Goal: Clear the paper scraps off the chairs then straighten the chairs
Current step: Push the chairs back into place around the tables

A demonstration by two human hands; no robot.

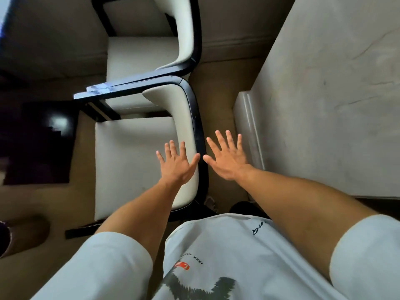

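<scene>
Two white-cushioned chairs with black frames stand side by side below me. The near chair (pixel 129 152) has a bare white seat, and the far chair (pixel 140 55) shows a bare seat too. No paper scraps show on either seat. My left hand (pixel 176 164) hovers flat over the near chair's backrest edge, fingers spread, holding nothing. My right hand (pixel 227 156) is spread open just right of the chair's black back rim (pixel 200 135), over the floor, also empty.
A pale wall or cabinet (pixel 324 94) with a stepped base stands close on the right, leaving a narrow strip of tan carpet (pixel 216 94). A dark table (pixel 36 144) lies left of the chairs. A brown object (pixel 26 232) sits at the lower left.
</scene>
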